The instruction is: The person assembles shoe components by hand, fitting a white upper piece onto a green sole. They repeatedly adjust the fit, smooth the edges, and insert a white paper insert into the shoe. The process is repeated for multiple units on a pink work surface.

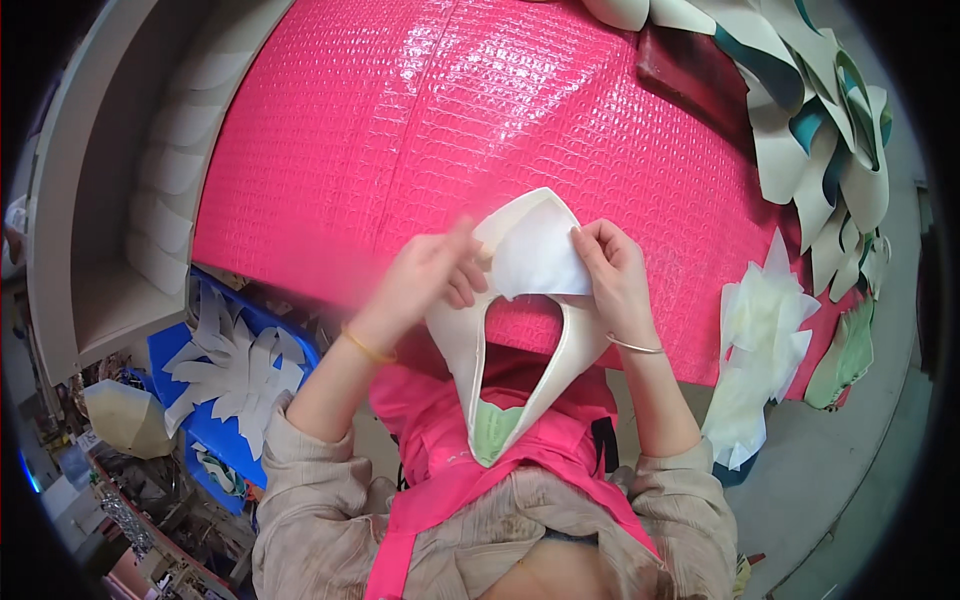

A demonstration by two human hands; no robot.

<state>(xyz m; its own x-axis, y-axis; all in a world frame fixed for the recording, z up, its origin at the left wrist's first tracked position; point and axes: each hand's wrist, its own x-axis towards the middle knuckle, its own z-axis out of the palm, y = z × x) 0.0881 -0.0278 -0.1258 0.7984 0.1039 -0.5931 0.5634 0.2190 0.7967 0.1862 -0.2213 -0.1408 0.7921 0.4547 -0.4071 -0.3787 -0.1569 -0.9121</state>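
Note:
A cream-white shoe upper (450,330) lies over the near edge of the pink table, its pointed toe facing away and its opening in the middle. A pale green piece (492,428) lines its heel end, close to my apron. On the toe part rests a smooth white lining piece (545,255). My right hand (615,275) pinches the right edge of the lining piece and upper, thumb on top. At the left edge of the toe my left hand (440,270) is closed with curled fingers, slightly blurred; its fingertips are partly hidden.
The table has a glossy pink textured cover (400,130). A grey trough (100,200) with stacked white pieces runs along the left. A blue bin (215,435) holds white cut pieces. To the right lie white sheets (765,340), green pieces (842,355) and piled uppers (860,170).

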